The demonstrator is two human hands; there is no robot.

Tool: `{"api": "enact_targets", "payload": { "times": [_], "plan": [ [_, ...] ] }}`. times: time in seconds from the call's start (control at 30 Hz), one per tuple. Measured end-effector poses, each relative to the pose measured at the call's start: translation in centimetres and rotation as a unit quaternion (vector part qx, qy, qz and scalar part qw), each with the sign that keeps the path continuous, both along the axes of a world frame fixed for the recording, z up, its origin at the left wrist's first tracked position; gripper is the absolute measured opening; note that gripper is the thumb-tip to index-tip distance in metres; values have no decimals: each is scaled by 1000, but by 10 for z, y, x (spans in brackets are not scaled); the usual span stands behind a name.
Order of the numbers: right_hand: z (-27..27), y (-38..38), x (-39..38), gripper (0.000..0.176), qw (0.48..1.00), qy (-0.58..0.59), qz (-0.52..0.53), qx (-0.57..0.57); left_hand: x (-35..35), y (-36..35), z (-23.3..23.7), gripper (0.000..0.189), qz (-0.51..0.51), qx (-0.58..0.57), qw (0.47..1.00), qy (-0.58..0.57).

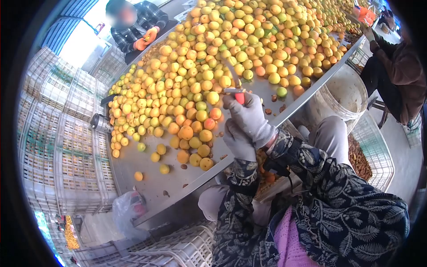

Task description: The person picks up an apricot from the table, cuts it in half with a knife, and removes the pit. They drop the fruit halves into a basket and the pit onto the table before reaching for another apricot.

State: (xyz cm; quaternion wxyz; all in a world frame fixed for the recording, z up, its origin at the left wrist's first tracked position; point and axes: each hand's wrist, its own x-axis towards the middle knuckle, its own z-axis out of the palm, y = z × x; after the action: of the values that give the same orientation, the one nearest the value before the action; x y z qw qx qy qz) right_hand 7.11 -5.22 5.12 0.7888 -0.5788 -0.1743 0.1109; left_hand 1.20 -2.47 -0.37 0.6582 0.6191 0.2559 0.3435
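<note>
My right hand, in a pale work glove, is closed around the red handle of a knife. Its thin curved blade points away over the fruit, and a short metal piece crosses it near the handle. Just below and touching it is my left hand, gloved too, with fingers curled; whatever they hold is hidden. Both hands are above the near edge of a metal table. A large heap of yellow and orange apricots covers much of it. Brown pits lie scattered near the edge.
White plastic crates are stacked at left. A clear plastic bag hangs at the table's corner. To the right stand a white bucket and a crate holding brown pits. One person works across the table, another sits at right.
</note>
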Motion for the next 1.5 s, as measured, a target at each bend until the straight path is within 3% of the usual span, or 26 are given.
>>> {"api": "enact_targets", "payload": {
  "times": [0.1,0.17,0.2,0.27,0.33,0.37,0.4,0.47,0.57,0.6,0.73,0.8,0.87,0.97,1.1,1.13,1.17,1.2,1.23,1.27,1.3,1.33,1.37,1.43,1.47,1.5],
  "plan": [
    [-4,3,-3,30,995,-56,72,40,6,4,-9,38,22,-90,992,-84],
    [0,8,-3,32,997,-32,68,35,5,10,-11,37,-20,-216,957,-190],
    [7,9,-3,23,998,39,4,46,2,11,-11,37,-18,-216,958,-189],
    [10,12,6,16,975,181,-83,100,-1,14,-10,37,-29,-72,992,-104],
    [1,9,8,17,974,182,-97,97,-3,5,-9,38,-13,-9,997,-77],
    [-2,9,9,17,973,181,-109,93,-4,1,-4,39,6,52,997,-51],
    [-6,9,7,18,987,75,-103,95,-5,-1,1,39,6,52,997,-51],
    [-11,9,1,19,995,37,-64,68,-7,-3,10,39,65,163,984,8],
    [-5,6,-3,26,996,-62,32,56,-2,3,-4,35,113,182,977,-11],
    [1,5,-6,26,996,-30,75,45,-1,8,-8,33,64,0,996,-62],
    [-5,12,-4,22,982,-4,176,60,1,27,-41,32,-29,10,1000,-4],
    [-2,12,-2,22,975,-6,208,72,-2,47,-51,31,-36,67,997,9],
    [6,7,-2,21,950,147,271,56,-9,59,-62,32,-44,123,991,25],
    [5,4,7,20,923,131,352,80,-8,65,-81,32,-62,205,976,43],
    [9,9,17,17,944,11,319,88,6,68,-78,32,-85,319,942,63],
    [15,3,21,18,962,30,247,110,5,70,-70,32,-84,320,942,60],
    [20,-4,24,19,975,52,175,130,0,70,-64,33,-277,-59,948,-146],
    [25,-16,27,22,981,41,176,64,-7,66,-46,35,-408,-424,742,-321],
    [17,-20,27,22,981,42,178,62,-10,61,-37,35,-405,-425,742,-323],
    [7,-22,27,21,983,-82,165,-26,-10,55,-27,34,-300,-234,908,-173],
    [1,-26,26,23,961,-205,145,-114,-9,48,-11,37,-168,-19,986,-8],
    [8,-37,23,27,905,-286,157,-272,-14,33,29,36,-166,-278,941,-98],
    [-11,-36,20,29,863,-407,98,-281,-9,35,16,36,-168,-280,940,-99],
    [-17,-42,12,28,849,-430,110,-288,-1,42,-21,35,-173,-178,964,-96],
    [-20,-43,6,28,849,-429,113,-287,-3,35,-3,32,-164,-360,911,-112],
    [-22,-44,1,26,855,-431,86,-276,-4,34,-13,32,-164,-360,912,-110]
  ]
}}
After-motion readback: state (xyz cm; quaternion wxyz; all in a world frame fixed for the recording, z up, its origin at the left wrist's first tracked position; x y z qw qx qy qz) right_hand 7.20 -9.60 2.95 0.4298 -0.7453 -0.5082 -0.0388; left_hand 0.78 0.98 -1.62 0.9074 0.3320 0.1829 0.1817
